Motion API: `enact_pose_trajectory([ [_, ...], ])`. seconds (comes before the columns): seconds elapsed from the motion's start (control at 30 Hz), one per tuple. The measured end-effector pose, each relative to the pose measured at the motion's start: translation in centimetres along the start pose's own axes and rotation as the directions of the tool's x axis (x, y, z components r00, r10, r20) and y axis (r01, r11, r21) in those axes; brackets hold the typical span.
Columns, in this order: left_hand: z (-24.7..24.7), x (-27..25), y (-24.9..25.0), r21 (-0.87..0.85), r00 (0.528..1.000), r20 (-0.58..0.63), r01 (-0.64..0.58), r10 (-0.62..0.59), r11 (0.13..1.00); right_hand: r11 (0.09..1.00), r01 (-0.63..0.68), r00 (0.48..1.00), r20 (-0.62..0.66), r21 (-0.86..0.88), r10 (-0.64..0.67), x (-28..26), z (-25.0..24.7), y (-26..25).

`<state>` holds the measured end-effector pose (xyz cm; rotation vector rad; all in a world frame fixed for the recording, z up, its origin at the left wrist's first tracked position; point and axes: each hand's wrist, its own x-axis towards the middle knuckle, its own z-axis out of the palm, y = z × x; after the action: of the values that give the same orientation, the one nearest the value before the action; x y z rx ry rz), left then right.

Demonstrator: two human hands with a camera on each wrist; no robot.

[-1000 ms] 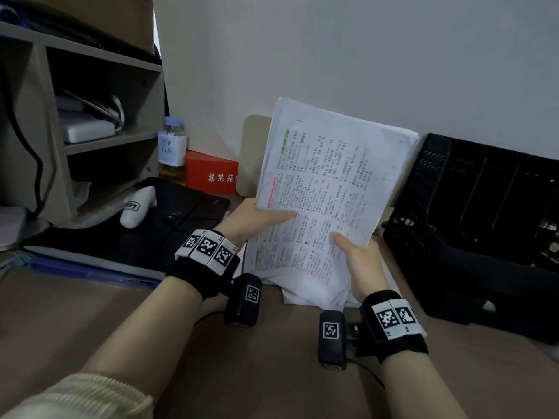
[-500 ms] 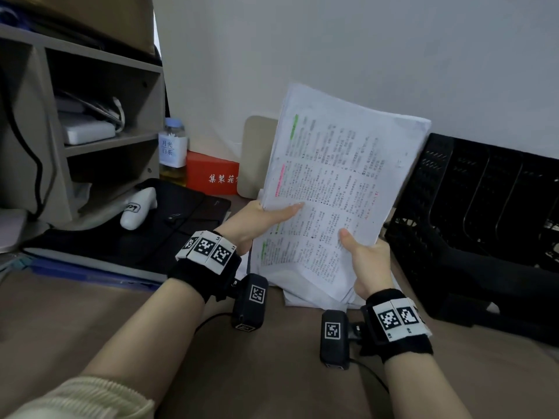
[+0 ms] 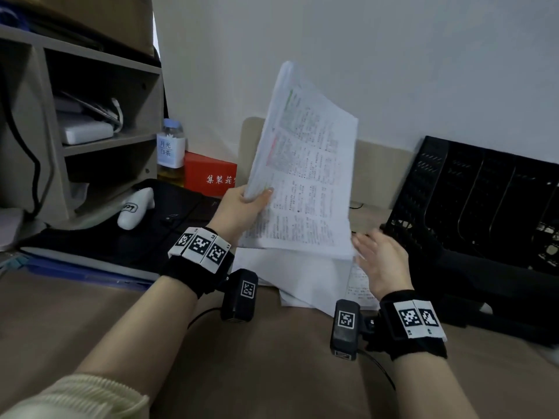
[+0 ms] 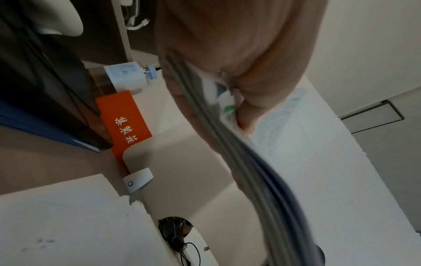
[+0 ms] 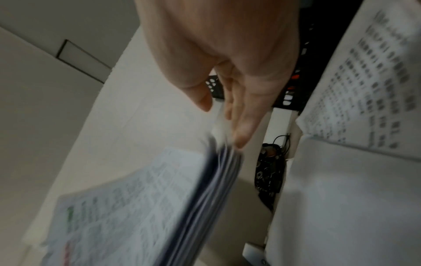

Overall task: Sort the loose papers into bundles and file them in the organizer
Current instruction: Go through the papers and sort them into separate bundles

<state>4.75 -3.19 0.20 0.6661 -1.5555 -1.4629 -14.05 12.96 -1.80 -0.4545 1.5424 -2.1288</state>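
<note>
The left hand (image 3: 239,211) has its grip clamped on a stack of papers (image 3: 305,182), thumb on the printed front page and fingers behind, pinching the stack's left edge near its lower corner. The stack is lifted off the counter (image 3: 257,373) and stands tilted, its top leaning toward the wall. The left wrist view shows the same hold, with the thumb (image 4: 248,115) pressed on the top page (image 4: 318,162) and the sheet edges fanned below it.

The right hand (image 3: 382,261) is just right of the stack's lower right corner, its grip apart, fingers straight and together, palm turned toward the papers. In the right wrist view its fingertips (image 5: 241,136) touch or nearly touch the stack's edge (image 5: 218,180); blur hides which.

Under the stack, more loose sheets (image 3: 302,279) lie flat on the counter. Right of the stack, well apart, stands the black mesh organizer (image 3: 472,207) against the wall. Left of the stack sit a red box (image 3: 208,173), a bottle (image 3: 171,149) and a shelf unit (image 3: 90,131).
</note>
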Motion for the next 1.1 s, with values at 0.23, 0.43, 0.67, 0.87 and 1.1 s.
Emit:
enact_pose_trajectory([
  [0.23,-1.4,1.1,-0.5,-0.085,0.984,-0.174,0.023,-0.037,0.996,0.927,-0.279,0.96,-0.069,-0.251,0.271,1.6,-1.3,2.3],
  [0.43,-1.2,1.1,-1.8,0.204,0.983,-0.172,0.102,-0.067,0.974,0.902,-0.362,0.932,-0.101,-0.234,0.348,1.5,-1.2,2.7],
  [0.67,-0.7,0.9,-2.8,0.446,0.991,-0.114,0.115,-0.071,0.888,0.898,-0.369,0.929,-0.111,-0.242,0.352,2.2,-1.2,3.5],
  [0.87,-0.8,1.0,-3.1,0.488,0.99,-0.107,0.136,-0.096,0.862,0.888,-0.373,0.928,-0.095,-0.269,0.361,1.9,-0.7,3.9],
  [1.1,-0.8,0.9,-3.1,0.564,0.991,-0.082,0.132,-0.103,0.815,0.891,-0.382,0.924,-0.072,-0.247,0.376,2.4,-1.0,4.4],
])
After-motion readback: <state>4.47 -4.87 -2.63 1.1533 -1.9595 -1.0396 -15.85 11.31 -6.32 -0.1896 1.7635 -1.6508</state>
